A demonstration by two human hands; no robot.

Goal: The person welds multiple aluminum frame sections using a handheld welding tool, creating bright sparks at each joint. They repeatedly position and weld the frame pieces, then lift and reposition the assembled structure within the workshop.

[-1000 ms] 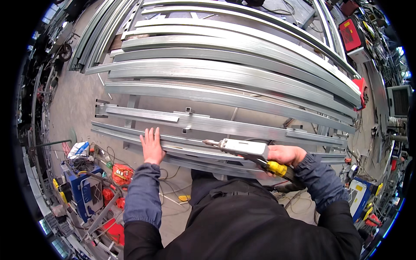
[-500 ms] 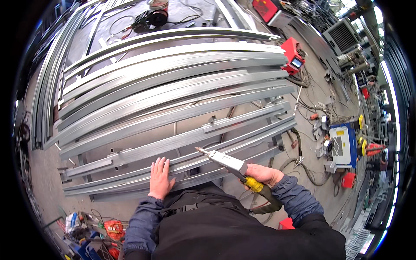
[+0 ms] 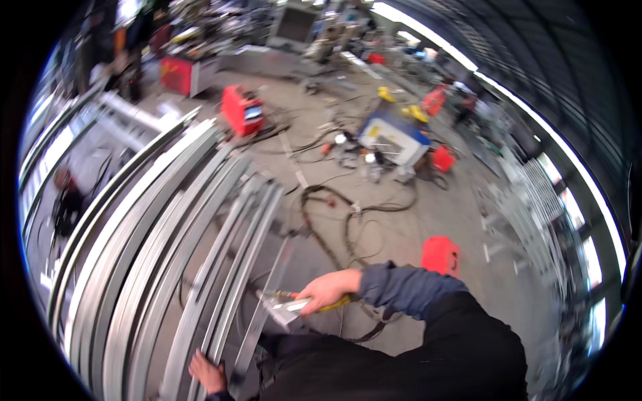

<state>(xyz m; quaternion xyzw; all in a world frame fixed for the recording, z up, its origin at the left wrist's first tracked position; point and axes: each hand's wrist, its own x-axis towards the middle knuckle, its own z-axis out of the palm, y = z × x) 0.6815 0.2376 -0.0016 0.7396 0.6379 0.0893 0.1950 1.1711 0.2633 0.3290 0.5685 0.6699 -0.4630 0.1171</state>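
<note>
We see our right hand [image 3: 329, 289] closed around the yellow handle of a hand tool [image 3: 289, 309], a little right of the centre and near to us. The grey metal head of the tool points to the left and stands just beside the nearest of the long metal rails [image 3: 200, 254]; the picture is blurred there, so we cannot tell if the head touches the rail.

Our left hand [image 3: 207, 371] is at the near edge, lower left. It lies open and flat, with the fingers spread, on the near ends of the rails.

The rails are pale grey and lie side by side. They fill the left half of the view and run from near us to the far left.

On the concrete floor [image 3: 414, 220] to the right of the rails, dark cables [image 3: 334, 220] lie in loops. A small red box [image 3: 441, 255] stands just beyond our right sleeve. Farther away there are a red machine [image 3: 242, 109] and a blue and white machine [image 3: 391, 137].
</note>
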